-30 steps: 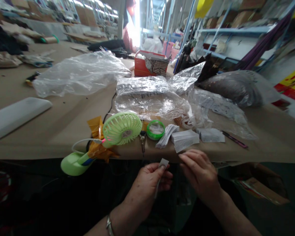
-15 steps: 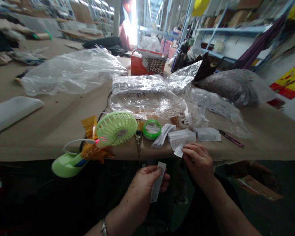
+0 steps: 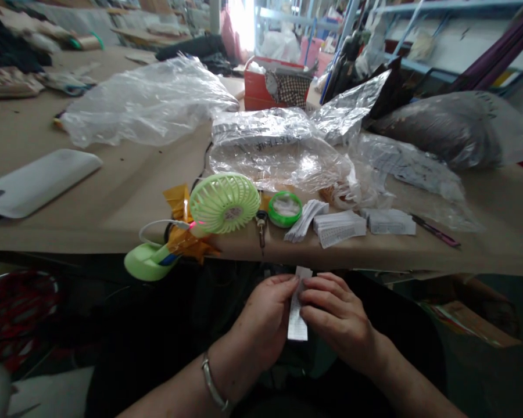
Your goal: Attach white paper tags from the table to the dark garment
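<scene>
Below the table's front edge, a narrow white printed label (image 3: 298, 322) stands lengthwise between my two hands. My left hand (image 3: 268, 310) is closed on it, the thumb near its upper end. From the other side my right hand (image 3: 337, 316) grips the same label with bent fingers; whether one slip or more lie together I cannot tell. On the table just beyond lie a fanned stack of white labels (image 3: 306, 220), a middle stack (image 3: 340, 228) with small print, and a right-hand stack (image 3: 391, 222). A green round dish (image 3: 285, 209) with whitish contents sits left of them.
A light-green fan (image 3: 225, 203) is fixed at the table edge with brown tape (image 3: 194, 241). Beside it lies a thin pointed tool (image 3: 261, 227). Clear plastic bags (image 3: 279, 154) spread behind the stacks. A pinkish cutter-like tool (image 3: 438, 232) lies right, a white flat device (image 3: 39, 183) left.
My right hand has come away from the middle stack, down and left, to meet my left hand at the label. The view has tilted down, shifting the table up and right.
</scene>
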Demonstrator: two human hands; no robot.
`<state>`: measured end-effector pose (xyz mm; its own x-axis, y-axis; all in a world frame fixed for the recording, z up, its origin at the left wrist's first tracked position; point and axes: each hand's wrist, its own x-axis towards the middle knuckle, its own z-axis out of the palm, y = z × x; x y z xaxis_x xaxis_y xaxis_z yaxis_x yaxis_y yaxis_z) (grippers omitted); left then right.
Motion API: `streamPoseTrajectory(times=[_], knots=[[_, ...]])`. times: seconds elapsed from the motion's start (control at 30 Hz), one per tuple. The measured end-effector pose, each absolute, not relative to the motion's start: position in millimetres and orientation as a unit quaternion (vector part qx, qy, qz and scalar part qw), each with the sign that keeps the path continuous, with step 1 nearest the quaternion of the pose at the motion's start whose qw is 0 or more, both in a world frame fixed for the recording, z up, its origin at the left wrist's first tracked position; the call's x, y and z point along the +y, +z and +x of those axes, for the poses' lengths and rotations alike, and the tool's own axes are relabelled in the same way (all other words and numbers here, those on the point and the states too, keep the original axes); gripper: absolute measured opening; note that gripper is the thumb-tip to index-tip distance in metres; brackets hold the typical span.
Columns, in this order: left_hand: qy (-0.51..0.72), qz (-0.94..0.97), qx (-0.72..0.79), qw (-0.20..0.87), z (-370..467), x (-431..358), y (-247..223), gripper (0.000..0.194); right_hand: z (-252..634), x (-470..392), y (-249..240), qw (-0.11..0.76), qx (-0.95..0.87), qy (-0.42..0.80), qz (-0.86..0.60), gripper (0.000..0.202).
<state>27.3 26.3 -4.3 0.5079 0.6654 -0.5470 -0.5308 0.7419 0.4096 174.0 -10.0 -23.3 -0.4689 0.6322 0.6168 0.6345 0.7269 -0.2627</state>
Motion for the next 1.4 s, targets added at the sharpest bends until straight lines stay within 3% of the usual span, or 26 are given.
streamPoseTrajectory(times=[0.23, 0.4, 0.47, 0.57, 0.67, 0.8, 0.97, 1.1, 1.4], knots=[[0.338, 0.131, 0.372, 0.855, 27.3, 23.9, -8.1, 0.01, 173.1, -14.4, -23.2, 0.361, -0.853, 0.015, -0.377, 0.015], [0.305, 0.139, 0.481, 0.81, 26.2, 25.8, -5.8, 0.006, 220.1, -5.3, -21.6, 0.356, -0.797, -0.05, -0.486, 0.036], [0.285, 0.149, 0.508, 0.799, 26.6, 27.3, -7.5, 0.004, 252.5, 3.3, -23.3, 0.325, -0.727, -0.131, -0.591, 0.044], [0.274, 0.158, 0.512, 0.798, 27.9, 27.7, -13.0, 0.008, 291.2, 12.8, -27.6, 0.209, -0.683, -0.196, -0.673, 0.065], [0.277, 0.163, 0.509, 0.798, 28.2, 26.6, -18.6, 0.012, 307.5, 13.0, -33.0, 0.151, -0.69, -0.195, -0.681, 0.059], [0.276, 0.163, 0.508, 0.799, 27.5, 27.0, -19.4, 0.011, 317.9, 5.9, -37.0, 0.202, -0.713, -0.19, -0.644, 0.034], [0.279, 0.161, 0.525, 0.788, 28.0, 28.3, -8.6, 0.004, 323.7, -1.6, -32.0, 0.339, -0.697, -0.147, -0.615, 0.016], [0.27, 0.161, 0.516, 0.797, 29.6, 26.1, -2.6, 0.005, 287.0, -6.3, -22.5, 0.449, -0.67, -0.091, -0.584, 0.017], [0.281, 0.167, 0.5, 0.802, 27.1, 25.0, -4.9, 0.01, 213.6, 8.7, -25.4, 0.458, -0.755, -0.039, -0.467, 0.025]])
